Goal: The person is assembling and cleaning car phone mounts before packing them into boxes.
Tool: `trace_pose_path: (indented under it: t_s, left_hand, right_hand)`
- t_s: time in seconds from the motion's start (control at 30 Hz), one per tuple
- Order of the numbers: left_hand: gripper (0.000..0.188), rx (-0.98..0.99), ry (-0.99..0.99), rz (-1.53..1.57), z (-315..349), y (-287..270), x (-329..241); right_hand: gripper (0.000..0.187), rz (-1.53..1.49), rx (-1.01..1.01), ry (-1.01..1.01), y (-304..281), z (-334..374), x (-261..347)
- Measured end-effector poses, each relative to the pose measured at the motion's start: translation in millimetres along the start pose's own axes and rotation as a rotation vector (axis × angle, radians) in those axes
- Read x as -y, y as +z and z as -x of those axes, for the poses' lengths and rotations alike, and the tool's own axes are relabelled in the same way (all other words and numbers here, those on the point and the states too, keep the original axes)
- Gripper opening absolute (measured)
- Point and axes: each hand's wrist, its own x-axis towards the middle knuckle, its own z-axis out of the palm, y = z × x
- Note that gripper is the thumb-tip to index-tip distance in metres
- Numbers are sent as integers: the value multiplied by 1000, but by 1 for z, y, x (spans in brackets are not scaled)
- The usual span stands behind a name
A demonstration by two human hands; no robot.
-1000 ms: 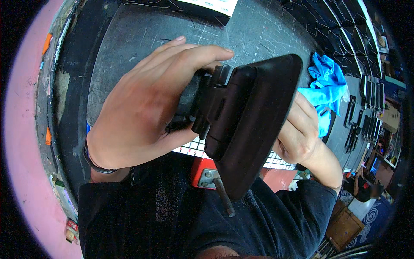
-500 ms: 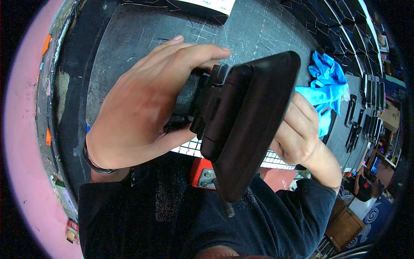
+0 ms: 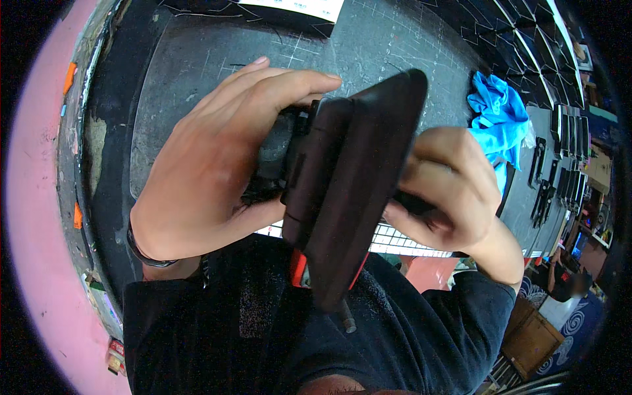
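A large dark part with a flared plate and a hinge-like ridge fills the middle of the head view, close to the camera and tilted. My left hand curves around its left side, index finger stretched past the top and thumb lower down. Dark material shows inside that grip, but the thumb tip is hidden. To the right of the plate, my right hand is curled and slightly blurred, its fingertips partly covered by the plate and a dark gap between fingers and thumb. Below the plate shows a red body; a metal rod sticks out.
A grey marked work mat lies beneath my hands. Crumpled blue cloth and several black parts lie at the right. At the top stands a box with a white label. A white ruler-like grid crosses near my body.
The dark part has shifted left in view, and the background a little too. My right hand has turned, its knuckles now higher and the thumb side showing. My left hand stays nearly in place.
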Motion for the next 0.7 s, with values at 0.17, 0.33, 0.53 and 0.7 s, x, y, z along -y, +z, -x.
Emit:
trace_pose_path:
  t_s: [0.17,0.33,0.53,0.7]
  left_hand:
    - [74,1,5,-23,0,1,1]
    - [79,-9,11,-73,1,2,3]
    - [84,10,23,-72,2,3,7]
    - [87,-12,4,-49,3,6,7]
  right_hand:
    - [32,-65,124,63,-4,-5,-10]
    - [32,-22,86,-37,0,0,-14]
    - [30,73,35,-123,2,3,-16]
    - [30,90,0,-139,3,7,-15]
